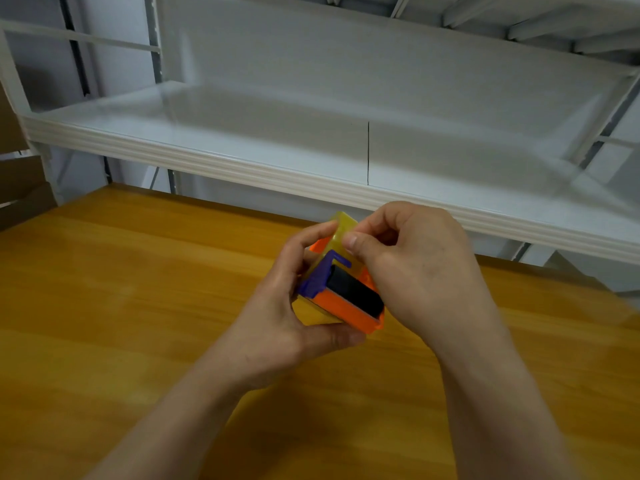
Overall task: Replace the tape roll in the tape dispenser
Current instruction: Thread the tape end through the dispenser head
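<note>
Tape dispenser [349,306], orange with purple and black parts, is held clear of the bench [104,306], near its far edge. It is gripped from the left and from below by the left hand [277,323], whose fingers and thumb are curled round it. The yellowish tape roll [337,233] at its top is pinched by the right hand [415,265]. A white shelf [207,147] is seen behind the bench.

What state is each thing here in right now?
tape dispenser: held up over the table, tilted.
tape roll: sits in the dispenser, top sticking out.
left hand: grips the dispenser.
right hand: pinches the roll's top edge.
</note>
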{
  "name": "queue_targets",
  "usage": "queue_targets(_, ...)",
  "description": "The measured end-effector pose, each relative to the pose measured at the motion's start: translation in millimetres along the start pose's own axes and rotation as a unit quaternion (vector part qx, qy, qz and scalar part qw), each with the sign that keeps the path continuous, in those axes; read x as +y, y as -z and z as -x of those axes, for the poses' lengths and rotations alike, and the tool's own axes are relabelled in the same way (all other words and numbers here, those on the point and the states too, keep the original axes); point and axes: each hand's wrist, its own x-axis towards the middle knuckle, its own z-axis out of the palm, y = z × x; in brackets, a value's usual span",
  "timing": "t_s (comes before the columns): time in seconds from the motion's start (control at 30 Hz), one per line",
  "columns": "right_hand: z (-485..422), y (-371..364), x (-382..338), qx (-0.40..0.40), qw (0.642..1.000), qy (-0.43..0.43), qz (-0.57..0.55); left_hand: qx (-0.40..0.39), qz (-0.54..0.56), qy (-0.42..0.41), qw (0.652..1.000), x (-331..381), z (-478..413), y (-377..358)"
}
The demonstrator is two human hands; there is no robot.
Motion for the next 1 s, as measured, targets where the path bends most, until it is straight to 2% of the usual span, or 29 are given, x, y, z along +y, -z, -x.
queue_targets(0.2, 2.0, -7.2, -4.7, 0.001, 0.999, 0.017, 0.041, 0.017, -0.043, -0.01, 0.999, -1.4, 1.3, 1.8)
queue_targets(0.33, 3.7, -7.1, -8.2, -0.028, 0.996, 0.013, 0.078, 0.019, -0.04, 0.001, 0.999, -4.9, 0.9, 3.2)
queue_targets(0.6, 3.4, -5.9, -8.3, -0.032, 0.994, 0.031, 0.102, 0.019, -0.048, 0.013, 0.999, -9.7, -0.8, 3.7)
queue_targets(0.8, 4.4, -5.5, -6.4, -0.022, 0.995, 0.055, 0.086, 0.022, -0.029, 0.016, 0.999, -10.3, -1.3, 5.4)
queue_targets(1.0, 1.5, -3.3, -0.7, -0.023, 0.999, 0.037, 0.0, 0.022, -0.022, 0.014, 0.999, -9.5, -0.6, 6.0)
